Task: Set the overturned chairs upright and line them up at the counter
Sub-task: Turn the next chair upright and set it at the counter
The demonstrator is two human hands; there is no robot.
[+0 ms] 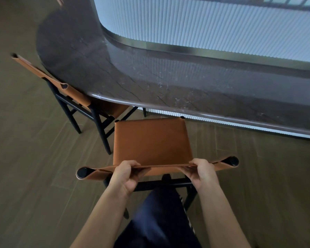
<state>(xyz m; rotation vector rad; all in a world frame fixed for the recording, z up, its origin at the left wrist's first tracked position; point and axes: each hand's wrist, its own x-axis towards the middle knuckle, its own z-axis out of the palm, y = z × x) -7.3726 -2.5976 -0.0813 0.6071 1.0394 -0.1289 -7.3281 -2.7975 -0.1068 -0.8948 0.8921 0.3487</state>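
Observation:
A chair with a tan leather seat (151, 140) and black frame stands upright in front of me, facing the dark stone counter (150, 81). My left hand (126, 174) and my right hand (202, 171) both grip the top edge of its tan leather backrest, fingers curled over it. The seat's front edge lies just short of the counter's rim. A second chair of the same kind (73, 97) stands upright to the left, its seat tucked under the counter's curved end.
The counter top curves away at the upper left, with a white ribbed wall (204, 24) rising behind it. Wood-look floor (25, 158) spreads to the left and right of the chairs. My dark trouser leg (156, 217) shows behind the backrest.

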